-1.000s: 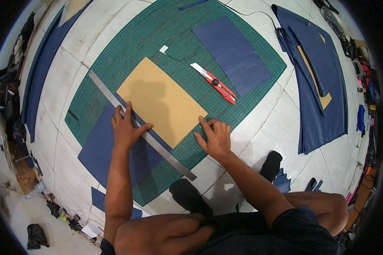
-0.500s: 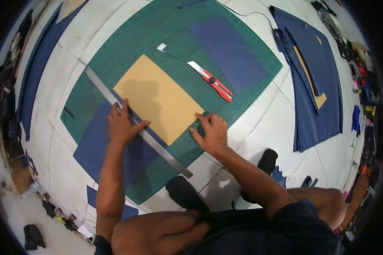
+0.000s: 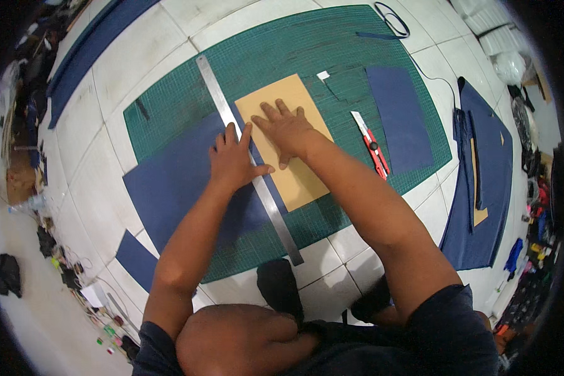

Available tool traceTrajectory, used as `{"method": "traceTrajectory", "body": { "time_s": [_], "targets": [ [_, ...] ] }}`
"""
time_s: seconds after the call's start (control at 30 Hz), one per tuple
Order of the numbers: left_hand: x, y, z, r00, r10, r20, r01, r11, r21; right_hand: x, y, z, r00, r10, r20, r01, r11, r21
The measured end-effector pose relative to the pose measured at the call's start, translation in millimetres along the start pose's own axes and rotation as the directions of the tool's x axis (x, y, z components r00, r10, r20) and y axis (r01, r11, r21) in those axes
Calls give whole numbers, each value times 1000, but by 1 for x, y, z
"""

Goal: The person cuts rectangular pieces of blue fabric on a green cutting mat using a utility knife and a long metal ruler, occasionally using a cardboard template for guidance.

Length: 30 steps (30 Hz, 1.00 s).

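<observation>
My left hand [image 3: 232, 161] presses on a long steel ruler [image 3: 274, 216], its fingers spread over the edge. The ruler lies slantwise over a large dark blue sheet [image 3: 169, 172], close to the left side of a tan rectangular sheet [image 3: 304, 182]. Flat on that tan sheet rests my right hand [image 3: 288, 131], fingers apart. A narrow blue strip shows between ruler and tan sheet. Underneath is a green cutting mat [image 3: 182, 97]. To the right lies a red utility knife [image 3: 373, 145] with its blade out, touched by neither hand.
A blue rectangular piece [image 3: 400, 119] lies on the mat's right side, with a small white scrap [image 3: 323, 76] nearer the middle. Folded blue material [image 3: 492, 188] lies on the tiles at right, and a smaller blue piece [image 3: 138, 260] at lower left.
My right hand has moved from the tan sheet's lower right corner onto its middle and flattened there. My left hand stays on the ruler. The whole view has shifted and turned.
</observation>
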<state>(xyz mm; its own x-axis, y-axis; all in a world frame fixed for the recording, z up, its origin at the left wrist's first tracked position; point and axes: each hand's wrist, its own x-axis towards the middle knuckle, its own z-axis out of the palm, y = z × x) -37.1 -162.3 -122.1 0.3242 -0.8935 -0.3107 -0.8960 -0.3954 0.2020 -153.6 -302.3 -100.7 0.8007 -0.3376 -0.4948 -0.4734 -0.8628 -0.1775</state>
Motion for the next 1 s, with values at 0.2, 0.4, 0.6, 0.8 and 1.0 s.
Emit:
{"method": "traceTrajectory", "body": {
  "time_s": [0.2,0.4,0.6,0.8,1.0],
  "targets": [
    [-7,-31,-6,999,26,-37,-31,991,-132,5,-4,2,1000,8,-4,-8,1000,2],
    [-10,-44,-4,994,107,25,-106,994,-33,4,-1,3,1000,-3,-12,3,1000,13],
    [0,-37,-5,997,73,38,-73,997,-3,4,0,7,999,-19,-39,20,1000,5],
    [4,-27,-12,996,36,78,-38,999,23,5,2,6,1000,-27,-13,27,999,29],
    [6,-25,-14,996,24,91,-25,999,20,6,2,9,999,-31,-38,32,999,18]
  ]
}}
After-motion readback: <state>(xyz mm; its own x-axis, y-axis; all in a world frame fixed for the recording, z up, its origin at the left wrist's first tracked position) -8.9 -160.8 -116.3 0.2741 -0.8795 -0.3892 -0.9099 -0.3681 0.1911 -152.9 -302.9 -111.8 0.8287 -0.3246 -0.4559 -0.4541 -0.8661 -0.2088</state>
